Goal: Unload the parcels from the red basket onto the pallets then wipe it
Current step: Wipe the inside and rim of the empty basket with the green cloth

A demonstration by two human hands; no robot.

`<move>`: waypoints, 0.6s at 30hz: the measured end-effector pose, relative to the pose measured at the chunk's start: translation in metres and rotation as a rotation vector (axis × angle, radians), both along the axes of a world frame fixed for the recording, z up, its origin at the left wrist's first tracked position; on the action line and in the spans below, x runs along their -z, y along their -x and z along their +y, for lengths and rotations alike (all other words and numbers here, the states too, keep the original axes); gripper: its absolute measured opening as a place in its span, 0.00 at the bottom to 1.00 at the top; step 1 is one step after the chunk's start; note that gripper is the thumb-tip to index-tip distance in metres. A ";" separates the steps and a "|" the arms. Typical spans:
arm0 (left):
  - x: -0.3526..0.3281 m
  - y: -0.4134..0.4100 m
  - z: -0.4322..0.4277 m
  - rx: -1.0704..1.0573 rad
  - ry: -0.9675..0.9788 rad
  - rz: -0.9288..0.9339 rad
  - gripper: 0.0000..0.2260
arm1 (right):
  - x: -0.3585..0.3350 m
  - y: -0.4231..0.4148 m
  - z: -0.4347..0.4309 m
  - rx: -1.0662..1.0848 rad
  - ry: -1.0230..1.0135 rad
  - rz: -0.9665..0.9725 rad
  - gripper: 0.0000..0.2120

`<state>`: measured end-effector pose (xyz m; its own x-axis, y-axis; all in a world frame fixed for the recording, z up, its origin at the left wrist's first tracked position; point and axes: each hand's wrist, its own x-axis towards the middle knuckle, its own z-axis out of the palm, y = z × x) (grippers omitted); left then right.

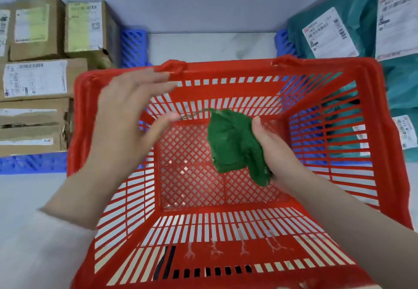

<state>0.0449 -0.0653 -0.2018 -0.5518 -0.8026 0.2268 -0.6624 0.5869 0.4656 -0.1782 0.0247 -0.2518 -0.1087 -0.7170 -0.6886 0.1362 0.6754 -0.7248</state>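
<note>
No parcels left in red basket (228,69), sitting on floor between two blue pallets (133,46). Wipe step, judging by that. Right hand (274,150) fingers clamp green cloth (235,143) above mesh bottom. Left hand (126,116) hovers over left rim, fingers straight, apart. Next: press cloth down to basket surface, steady rim.

Red lattice basket (226,220); green cloth (235,146); brown boxes (38,28), teal bags (362,28), white-labelled; blue pallets (133,46).

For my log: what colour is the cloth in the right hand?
The cloth is dark green, clearest in the head view.
</note>
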 end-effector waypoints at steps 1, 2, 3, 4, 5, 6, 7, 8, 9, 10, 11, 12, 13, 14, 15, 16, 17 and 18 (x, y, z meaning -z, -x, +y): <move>0.002 0.017 0.015 0.110 -0.097 0.035 0.21 | 0.009 -0.002 0.004 0.042 -0.169 -0.122 0.33; 0.010 0.031 0.028 0.209 -0.190 0.041 0.23 | 0.013 -0.004 0.005 0.049 -0.272 -0.211 0.34; 0.020 0.043 0.040 0.277 -0.277 0.024 0.25 | 0.015 -0.005 0.007 0.024 -0.318 -0.275 0.34; 0.030 0.051 0.047 0.309 -0.354 -0.003 0.27 | 0.016 -0.006 0.008 -0.002 -0.337 -0.311 0.34; 0.040 0.058 0.052 0.318 -0.420 -0.032 0.29 | 0.017 -0.006 0.009 -0.027 -0.345 -0.322 0.34; 0.049 0.063 0.053 0.320 -0.468 -0.057 0.31 | 0.017 -0.005 0.009 -0.057 -0.357 -0.334 0.34; 0.055 0.067 0.054 0.316 -0.498 -0.073 0.31 | 0.019 -0.002 0.010 -0.084 -0.376 -0.355 0.35; 0.060 0.069 0.054 0.296 -0.516 -0.073 0.29 | 0.019 0.000 0.010 -0.100 -0.393 -0.379 0.37; 0.064 0.072 0.054 0.258 -0.534 -0.052 0.26 | 0.020 0.003 0.010 -0.107 -0.405 -0.403 0.38; 0.067 0.074 0.053 0.214 -0.559 -0.019 0.22 | 0.021 0.005 0.009 -0.104 -0.414 -0.432 0.40; 0.071 0.075 0.052 0.178 -0.592 0.012 0.17 | 0.023 0.007 0.010 -0.101 -0.421 -0.462 0.41; 0.073 0.075 0.052 0.144 -0.640 0.031 0.13 | 0.024 0.008 0.011 -0.105 -0.424 -0.499 0.42; 0.077 0.073 0.051 0.104 -0.706 0.047 0.10 | 0.025 0.010 0.012 -0.133 -0.421 -0.518 0.43; 0.081 0.072 0.050 0.051 -0.784 0.072 0.08 | 0.027 0.012 0.014 -0.182 -0.417 -0.507 0.43; 0.087 0.069 0.048 -0.014 -0.866 0.106 0.08 | 0.030 0.014 0.016 -0.235 -0.415 -0.471 0.43; 0.094 0.066 0.047 -0.084 -0.940 0.126 0.10 | 0.033 0.017 0.018 -0.272 -0.421 -0.422 0.43; 0.101 0.065 0.046 -0.146 -0.997 0.134 0.13 | 0.036 0.019 0.018 -0.288 -0.430 -0.367 0.42; 0.110 0.063 0.045 -0.196 -1.055 0.133 0.15 | 0.039 0.022 0.018 -0.286 -0.439 -0.308 0.41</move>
